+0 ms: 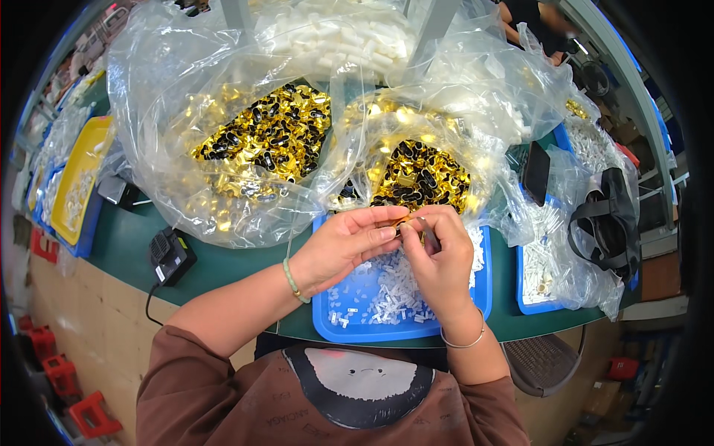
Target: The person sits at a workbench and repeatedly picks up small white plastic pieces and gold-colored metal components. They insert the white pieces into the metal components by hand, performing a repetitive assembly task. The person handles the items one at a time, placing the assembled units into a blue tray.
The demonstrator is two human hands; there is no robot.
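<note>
Gold piece sits between both hands' fingertips, over the far edge of the blue tray.
From my remote seat I see the left hand's thumb and fingers pinched on it from the left, the right hand's thumb meeting it from the right, so neither is nearer; its long axis I cannot tell. The right fingers also close on a dark strip. Below lie white parts; beyond, gold clips crowd close. Bare tabletop opens left of the tray, toward the near edge.
</note>
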